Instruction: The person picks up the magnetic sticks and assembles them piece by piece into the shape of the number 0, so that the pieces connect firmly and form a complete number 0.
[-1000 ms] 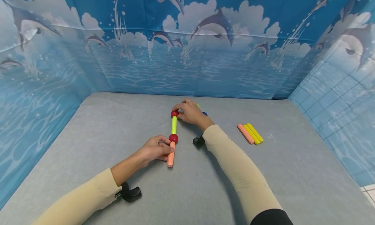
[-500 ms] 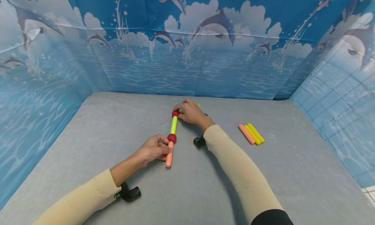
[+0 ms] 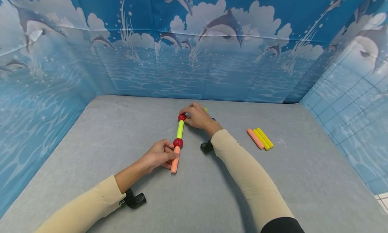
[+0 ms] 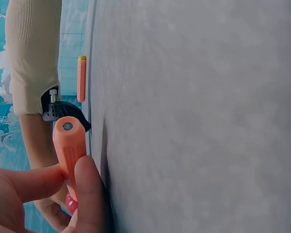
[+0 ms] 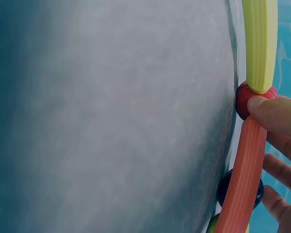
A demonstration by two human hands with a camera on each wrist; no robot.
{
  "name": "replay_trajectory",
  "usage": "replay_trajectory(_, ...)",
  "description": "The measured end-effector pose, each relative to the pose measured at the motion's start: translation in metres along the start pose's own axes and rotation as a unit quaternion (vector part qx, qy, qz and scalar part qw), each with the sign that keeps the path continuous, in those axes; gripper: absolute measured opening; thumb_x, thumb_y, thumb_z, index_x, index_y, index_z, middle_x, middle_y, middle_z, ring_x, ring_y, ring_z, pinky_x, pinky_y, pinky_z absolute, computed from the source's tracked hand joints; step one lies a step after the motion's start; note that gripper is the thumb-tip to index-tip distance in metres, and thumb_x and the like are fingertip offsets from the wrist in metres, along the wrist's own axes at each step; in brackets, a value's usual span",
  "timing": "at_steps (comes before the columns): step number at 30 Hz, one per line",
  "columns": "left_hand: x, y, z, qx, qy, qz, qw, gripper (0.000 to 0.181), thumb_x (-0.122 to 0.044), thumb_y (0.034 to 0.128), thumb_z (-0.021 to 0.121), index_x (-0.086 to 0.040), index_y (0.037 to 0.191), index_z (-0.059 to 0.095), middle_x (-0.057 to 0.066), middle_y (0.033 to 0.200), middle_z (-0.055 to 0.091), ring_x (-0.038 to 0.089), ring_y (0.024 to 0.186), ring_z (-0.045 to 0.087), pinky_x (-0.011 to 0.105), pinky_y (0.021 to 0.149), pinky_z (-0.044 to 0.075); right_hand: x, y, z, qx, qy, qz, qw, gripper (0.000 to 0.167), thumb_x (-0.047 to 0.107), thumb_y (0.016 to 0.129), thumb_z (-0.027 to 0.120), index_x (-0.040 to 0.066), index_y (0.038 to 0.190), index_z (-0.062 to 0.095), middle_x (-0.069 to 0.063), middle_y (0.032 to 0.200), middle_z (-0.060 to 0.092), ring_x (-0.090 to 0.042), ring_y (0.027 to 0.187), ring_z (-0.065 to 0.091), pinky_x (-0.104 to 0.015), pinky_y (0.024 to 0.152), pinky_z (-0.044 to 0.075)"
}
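Note:
My left hand [image 3: 159,154] pinches an orange stick [image 3: 175,164] between thumb and fingers; the left wrist view shows a small metal disc in its end. The stick's far end meets a red ball [image 3: 178,143]. From that ball a yellow-green stick [image 3: 180,129] runs to a second red ball [image 3: 181,117]. My right hand [image 3: 198,117] grips this farther ball, its thumb pressed on it in the right wrist view. There, an orange-red stick [image 5: 245,170] also leads off the ball, passing in front of a dark blue ball [image 5: 224,188]. The right hand hides much of this part from above.
To the right, an orange stick [image 3: 255,138] and two yellow sticks [image 3: 263,138] lie side by side on the grey tabletop [image 3: 303,179]. A dolphin-print curtain [image 3: 194,71] rises behind the table. Black wrist devices [image 3: 135,199] stick out under the sleeves.
The near red ball and the orange stick have shifted slightly left with my left hand, mostly in the first half second. My right hand stays at the farther ball.

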State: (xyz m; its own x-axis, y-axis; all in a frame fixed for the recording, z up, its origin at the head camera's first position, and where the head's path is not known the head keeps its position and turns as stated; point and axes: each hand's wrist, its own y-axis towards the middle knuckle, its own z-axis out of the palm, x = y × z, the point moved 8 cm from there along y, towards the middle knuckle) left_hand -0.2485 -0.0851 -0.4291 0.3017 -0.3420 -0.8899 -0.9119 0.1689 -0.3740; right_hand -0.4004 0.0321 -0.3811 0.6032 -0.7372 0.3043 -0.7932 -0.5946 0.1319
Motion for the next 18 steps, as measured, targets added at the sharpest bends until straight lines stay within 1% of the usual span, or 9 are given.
replay_trajectory(4,-0.001,0.000,-0.002,-0.002,0.012,0.006,0.9999,0.029,-0.009,0.0935,0.066,-0.001,0.116,0.050,0.011,0.094,0.063,0.015,0.066,0.063,0.028,0.058,0.057,-0.006,-0.004,-0.012,-0.007,-0.004,-0.013,0.9999,0.039,0.023,0.095,0.066,0.018,0.133,0.064,-0.004,0.129,0.066,-0.027,0.120,0.049,-0.047,0.098,0.044)
replay_trajectory(6,-0.003,0.000,-0.006,-0.009,0.035,0.019,0.9992,0.029,-0.012,0.0943,0.065,-0.002,0.117,0.052,0.011,0.095,0.062,0.015,0.067,0.062,0.028,0.058,0.057,-0.014,-0.009,-0.023,-0.013,0.003,-0.008,0.9999,0.039,0.022,0.096,0.064,0.016,0.134,0.062,-0.006,0.133,0.064,-0.029,0.121,0.048,-0.049,0.099,0.044)
replay_trajectory(8,-0.008,0.002,-0.013,-0.019,0.073,0.043,0.9963,0.029,-0.015,0.0948,0.063,-0.003,0.120,0.053,0.011,0.097,0.062,0.016,0.068,0.061,0.028,0.060,0.056,-0.025,-0.015,-0.033,-0.021,0.012,0.006,0.9997,0.038,0.020,0.097,0.062,0.015,0.134,0.062,-0.008,0.135,0.063,-0.031,0.123,0.047,-0.052,0.101,0.042)
replay_trajectory(10,-0.013,0.003,-0.020,-0.032,0.120,0.077,0.9892,0.031,-0.015,0.0947,0.062,-0.004,0.123,0.055,0.012,0.103,0.062,0.018,0.074,0.061,0.028,0.062,0.054,-0.039,-0.021,-0.042,-0.030,0.026,0.024,0.9989,0.036,0.016,0.098,0.060,0.014,0.134,0.063,-0.009,0.137,0.062,-0.033,0.126,0.045,-0.055,0.105,0.039)
replay_trajectory(12,-0.019,0.005,-0.028,-0.040,0.166,0.110,0.9791,0.033,-0.015,0.0946,0.062,-0.006,0.126,0.057,0.013,0.111,0.063,0.021,0.084,0.062,0.029,0.066,0.053,-0.053,-0.027,-0.047,-0.035,0.038,0.044,0.9977,0.035,0.013,0.098,0.057,0.013,0.133,0.063,-0.011,0.137,0.061,-0.033,0.126,0.046,-0.055,0.106,0.037)
replay_trajectory(13,-0.022,0.007,-0.030,-0.038,0.186,0.126,0.9737,0.034,-0.015,0.0949,0.062,-0.007,0.128,0.057,0.014,0.115,0.063,0.023,0.089,0.063,0.029,0.068,0.053,-0.060,-0.029,-0.048,-0.035,0.043,0.053,0.9970,0.036,0.012,0.099,0.056,0.012,0.134,0.062,-0.012,0.138,0.061,-0.034,0.126,0.046,-0.055,0.107,0.036)
replay_trajectory(15,-0.026,0.009,-0.034,-0.025,0.216,0.152,0.9642,0.036,-0.014,0.0954,0.062,-0.010,0.131,0.058,0.014,0.123,0.062,0.025,0.101,0.061,0.031,0.071,0.052,-0.072,-0.034,-0.048,-0.031,0.053,0.072,0.9955,0.036,0.010,0.100,0.054,0.010,0.135,0.061,-0.014,0.138,0.060,-0.034,0.128,0.046,-0.055,0.111,0.034)
replay_trajectory(17,-0.029,0.012,-0.034,-0.001,0.235,0.174,0.9564,0.037,-0.013,0.0957,0.062,-0.012,0.133,0.059,0.015,0.127,0.062,0.028,0.106,0.059,0.033,0.075,0.052,-0.082,-0.037,-0.046,-0.024,0.063,0.093,0.9934,0.037,0.009,0.100,0.052,0.009,0.136,0.059,-0.015,0.138,0.059,-0.035,0.131,0.046,-0.054,0.117,0.029)
replay_trajectory(18,-0.031,0.013,-0.034,0.015,0.241,0.183,0.9530,0.038,-0.013,0.0958,0.062,-0.012,0.134,0.059,0.015,0.129,0.061,0.029,0.107,0.059,0.034,0.076,0.052,-0.086,-0.039,-0.045,-0.019,0.067,0.103,0.9922,0.037,0.009,0.101,0.051,0.010,0.137,0.059,-0.016,0.139,0.058,-0.035,0.132,0.046,-0.054,0.117,0.029)
